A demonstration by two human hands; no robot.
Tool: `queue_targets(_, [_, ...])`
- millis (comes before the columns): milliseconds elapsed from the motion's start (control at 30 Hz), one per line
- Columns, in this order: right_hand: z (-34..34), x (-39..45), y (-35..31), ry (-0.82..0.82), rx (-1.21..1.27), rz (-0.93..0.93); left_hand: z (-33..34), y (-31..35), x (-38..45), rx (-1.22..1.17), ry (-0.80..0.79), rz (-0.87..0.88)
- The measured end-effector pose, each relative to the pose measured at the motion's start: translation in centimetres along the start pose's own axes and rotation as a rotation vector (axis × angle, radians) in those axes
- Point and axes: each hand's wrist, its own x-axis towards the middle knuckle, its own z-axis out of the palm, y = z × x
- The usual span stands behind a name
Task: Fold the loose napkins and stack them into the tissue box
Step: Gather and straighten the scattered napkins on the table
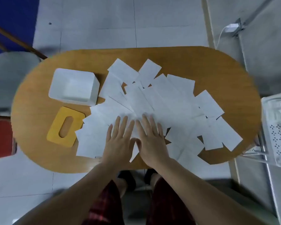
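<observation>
Several loose white napkins (161,101) lie fanned and overlapping across the middle and right of the oval wooden table (217,70). My left hand (118,140) and my right hand (151,138) lie flat side by side on the napkins near the table's front edge, fingers straight and spread. The white tissue box (74,86) stands at the left of the table, apart from both hands. Its yellow lid (66,126) with an oval slot lies flat in front of the box, beside the napkins' left edge.
A grey chair (8,75) and a red seat (1,137) stand left of the table. A white wire-frame rack (277,127) is close to the table's right end. A white cable and plug (230,29) sit on the floor at the back right.
</observation>
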Motion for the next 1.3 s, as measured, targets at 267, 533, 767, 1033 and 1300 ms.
queue_targets(267, [6.2,1.7,4.9,0.143,-0.124,-0.087,7.1,-1.0,1.1,0.031,0.121,0.077])
queue_targets(533, [8.5,2.0,5.5,0.312,-0.165,-0.126,9.8,-0.9,1.0,0.028,0.316,0.077])
queue_targets(767, [9.5,2.0,5.8,0.394,-0.165,-0.169,10.6,-1.6,0.6,0.031,0.366,0.085])
queue_targets(1033, [9.6,2.0,5.6,0.398,-0.161,-0.166,10.2,-1.5,0.3,0.001,0.388,0.089])
queue_targets(1300, [9.3,1.7,5.4,0.377,-0.139,-0.146,10.5,-1.4,0.2,-0.007,0.396,0.080])
